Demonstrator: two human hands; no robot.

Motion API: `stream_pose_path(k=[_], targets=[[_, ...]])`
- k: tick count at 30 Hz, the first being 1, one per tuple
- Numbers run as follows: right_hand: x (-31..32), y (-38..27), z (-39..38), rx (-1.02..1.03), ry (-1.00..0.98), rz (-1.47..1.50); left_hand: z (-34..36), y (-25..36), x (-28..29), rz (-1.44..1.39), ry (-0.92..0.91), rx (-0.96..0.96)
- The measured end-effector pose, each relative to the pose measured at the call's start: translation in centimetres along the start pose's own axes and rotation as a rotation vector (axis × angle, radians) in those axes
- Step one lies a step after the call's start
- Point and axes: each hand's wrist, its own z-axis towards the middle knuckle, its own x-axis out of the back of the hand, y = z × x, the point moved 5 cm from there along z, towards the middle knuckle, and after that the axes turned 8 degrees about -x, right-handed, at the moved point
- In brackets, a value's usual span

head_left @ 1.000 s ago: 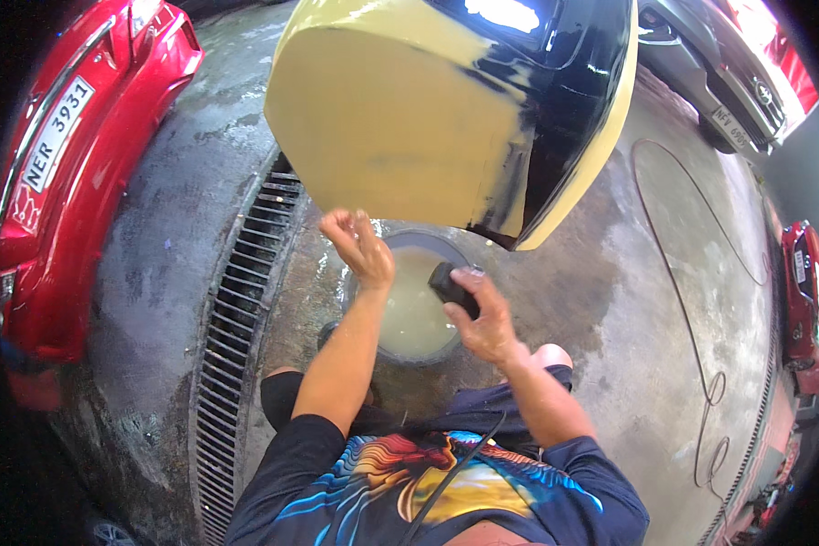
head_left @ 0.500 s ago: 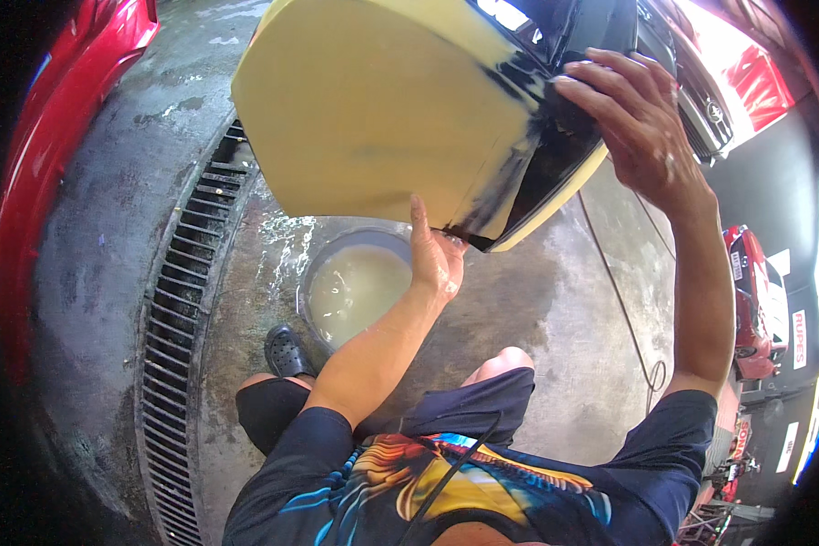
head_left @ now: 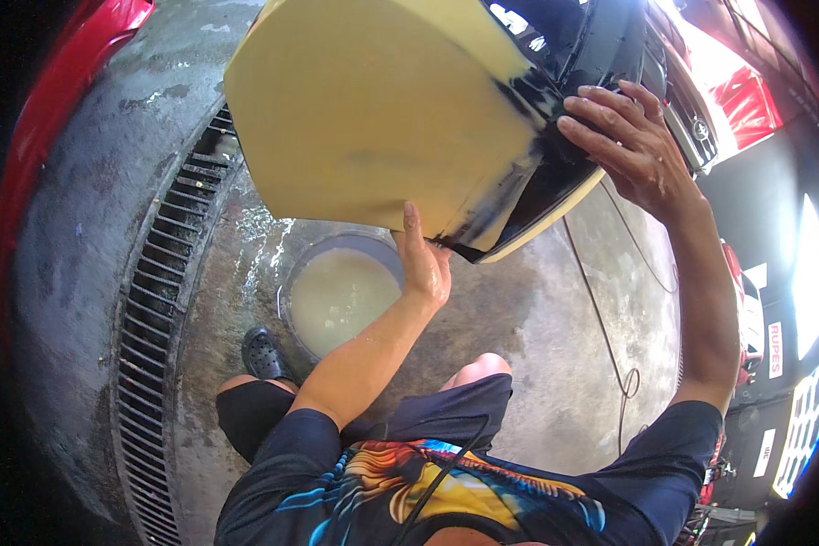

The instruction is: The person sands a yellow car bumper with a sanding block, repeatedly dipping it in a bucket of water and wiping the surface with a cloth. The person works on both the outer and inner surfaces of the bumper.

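Observation:
A large curved body panel (head_left: 364,118) fills the upper middle, mostly matte yellow with a black, partly glossy section on its right. My left hand (head_left: 423,259) grips its lower edge, thumb on the yellow face and fingers mostly hidden underneath. My right hand (head_left: 637,155) rests over the black right side, fingers curled on it. Beneath the panel, a grey bucket (head_left: 287,296) holds cloudy water. No black block shows in either hand.
A metal drain grate (head_left: 150,328) runs down the left, beyond my dark clog (head_left: 264,355). A red car body (head_left: 45,109) stands at the far left. A dark hose (head_left: 582,273) lies on the concrete at right. Parked vehicles and bright lamps line the right.
Both hands moved from over the bucket onto the panel; the black block left my right hand. Over the last half second, panel and hands shifted slightly left and down in view.

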Motion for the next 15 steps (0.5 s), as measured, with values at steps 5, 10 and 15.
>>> stream_pose_path(k=[5,10,15], targets=[[-1.3,0.4,2.1,0.012,-0.025,0.063,0.0,-0.6,0.5,0.032,0.073,-0.004],[-1.4,1.0,2.1,0.015,-0.065,0.053,0.2,-0.6,0.6,0.03,0.025,-0.009],[-0.8,1.2,1.3,0.059,-0.061,0.023,0.1,-0.7,0.5,0.05,0.056,-0.002]])
